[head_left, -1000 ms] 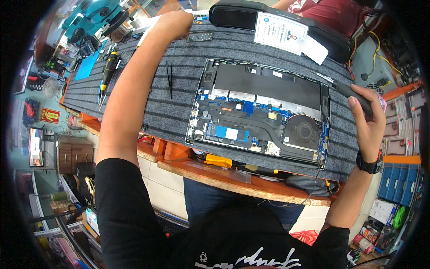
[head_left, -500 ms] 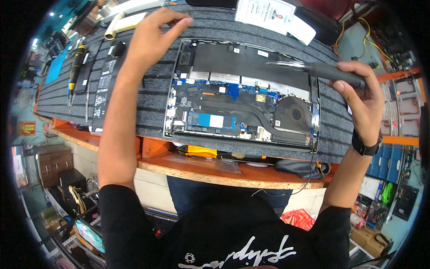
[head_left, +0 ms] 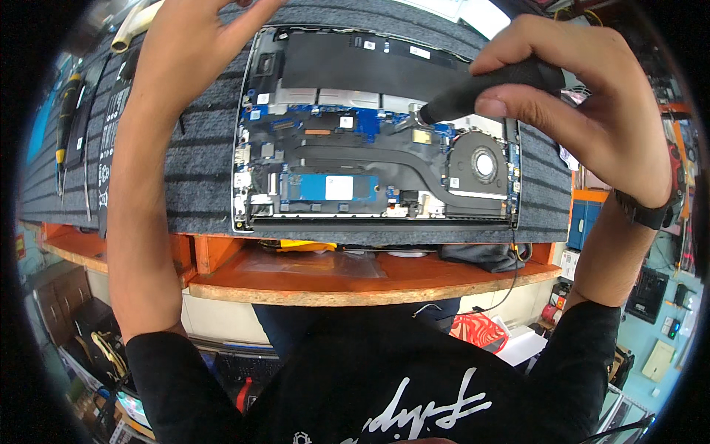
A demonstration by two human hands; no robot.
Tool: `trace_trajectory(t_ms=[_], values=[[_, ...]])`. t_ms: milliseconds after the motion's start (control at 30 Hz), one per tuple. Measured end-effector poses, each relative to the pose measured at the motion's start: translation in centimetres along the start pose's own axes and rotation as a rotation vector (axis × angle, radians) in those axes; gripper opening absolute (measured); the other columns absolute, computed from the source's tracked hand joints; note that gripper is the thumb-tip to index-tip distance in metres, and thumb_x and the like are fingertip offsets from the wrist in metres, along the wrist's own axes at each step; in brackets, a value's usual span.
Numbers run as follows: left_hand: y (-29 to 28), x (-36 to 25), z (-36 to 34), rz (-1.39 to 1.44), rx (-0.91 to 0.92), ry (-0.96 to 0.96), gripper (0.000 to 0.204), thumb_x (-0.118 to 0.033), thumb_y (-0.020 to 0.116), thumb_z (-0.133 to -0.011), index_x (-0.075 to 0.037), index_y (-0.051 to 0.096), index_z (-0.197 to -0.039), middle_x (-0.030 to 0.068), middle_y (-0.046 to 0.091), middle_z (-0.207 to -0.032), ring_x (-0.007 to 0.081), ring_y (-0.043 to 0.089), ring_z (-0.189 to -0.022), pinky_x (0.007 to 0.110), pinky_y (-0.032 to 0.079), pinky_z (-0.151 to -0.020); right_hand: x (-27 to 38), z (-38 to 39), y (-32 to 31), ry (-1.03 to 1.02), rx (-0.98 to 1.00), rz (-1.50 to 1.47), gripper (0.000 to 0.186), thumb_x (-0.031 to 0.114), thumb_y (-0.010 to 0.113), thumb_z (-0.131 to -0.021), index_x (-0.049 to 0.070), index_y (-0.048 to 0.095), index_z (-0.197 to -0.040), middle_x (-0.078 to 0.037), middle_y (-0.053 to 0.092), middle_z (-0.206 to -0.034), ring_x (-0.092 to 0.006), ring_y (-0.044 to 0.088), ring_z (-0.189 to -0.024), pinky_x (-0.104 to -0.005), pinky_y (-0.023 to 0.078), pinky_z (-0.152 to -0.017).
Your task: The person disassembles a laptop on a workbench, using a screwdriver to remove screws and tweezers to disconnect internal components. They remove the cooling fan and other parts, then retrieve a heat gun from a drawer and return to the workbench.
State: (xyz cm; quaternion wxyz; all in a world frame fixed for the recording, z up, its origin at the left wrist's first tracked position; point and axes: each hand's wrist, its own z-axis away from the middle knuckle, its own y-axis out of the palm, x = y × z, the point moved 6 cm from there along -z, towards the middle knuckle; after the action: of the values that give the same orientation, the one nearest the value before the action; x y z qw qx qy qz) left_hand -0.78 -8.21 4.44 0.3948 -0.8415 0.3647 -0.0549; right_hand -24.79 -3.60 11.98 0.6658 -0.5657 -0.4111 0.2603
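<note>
A laptop point(head_left: 333, 137) lies with its inside bared on the grey striped mat. Its fan point(head_left: 477, 166), copper-dark heat pipe, blue circuit board and a blue storage stick point(head_left: 329, 187) show. My right hand point(head_left: 592, 96) is closed round the thick black handle of what looks like a screwdriver point(head_left: 451, 96). The metal tip points down-left over the board, just above the fan; whether it touches is unclear. My left hand point(head_left: 188, 52) hovers beyond the laptop's upper left corner, thumb stretched out and apparently holding nothing. The upper edge cuts off most of its fingers.
On the mat point(head_left: 203, 189) left of the laptop lie a black battery pack point(head_left: 111, 140) and a yellow-and-black screwdriver point(head_left: 65, 122). A cream roll point(head_left: 133, 28) sits at the upper left. Below the front wooden edge point(head_left: 355, 292), an orange shelf holds odds and ends; a thin cable point(head_left: 515, 270) hangs down.
My right hand has brought the screwdriver left and down, from over the laptop's right side to the board. My left hand sits higher in view. The whole view has shifted.
</note>
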Motion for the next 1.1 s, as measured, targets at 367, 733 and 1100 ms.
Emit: trace_trajectory(t_ms=[367, 733, 1100], values=[[-0.3, 0.3, 0.5, -0.026, -0.043, 0.043, 0.018, -0.019, 0.074, -0.091, -0.002, 0.074, -0.097, 0.0124, 0.069, -0.093, 0.0298, 0.068, -0.085, 0.038, 0.055, -0.076, 1.9, -3.3, 0.6, -0.121, 0.067, 0.057, 0.023, 0.014, 0.079, -0.09, 0.0, 0.072, -0.106, -0.008, 0.071, -0.092, -0.0162, 0.067, -0.079, -0.0272, 0.05, -0.07], [-0.3, 0.4, 0.6, -0.064, 0.0, 0.035, 0.02, -0.022, 0.071, -0.093, -0.002, 0.074, -0.097, 0.0114, 0.07, -0.095, 0.0288, 0.068, -0.089, 0.039, 0.055, -0.08, 2.2, -3.9, 0.6, -0.052, 0.103, 0.082, 0.02, 0.013, 0.079, -0.09, -0.001, 0.071, -0.102, -0.006, 0.068, -0.085, -0.0136, 0.062, -0.072, -0.0275, 0.047, -0.065], [-0.3, 0.4, 1.0, -0.074, 0.004, 0.032, 0.021, -0.023, 0.071, -0.093, -0.002, 0.074, -0.096, 0.012, 0.07, -0.096, 0.0303, 0.069, -0.09, 0.04, 0.055, -0.081, 3.0, -5.4, 1.5, -0.091, 0.113, -0.008, 0.013, 0.006, 0.074, -0.093, 0.0, 0.069, -0.103, -0.007, 0.068, -0.083, -0.0178, 0.068, -0.077, -0.0325, 0.049, -0.064]])
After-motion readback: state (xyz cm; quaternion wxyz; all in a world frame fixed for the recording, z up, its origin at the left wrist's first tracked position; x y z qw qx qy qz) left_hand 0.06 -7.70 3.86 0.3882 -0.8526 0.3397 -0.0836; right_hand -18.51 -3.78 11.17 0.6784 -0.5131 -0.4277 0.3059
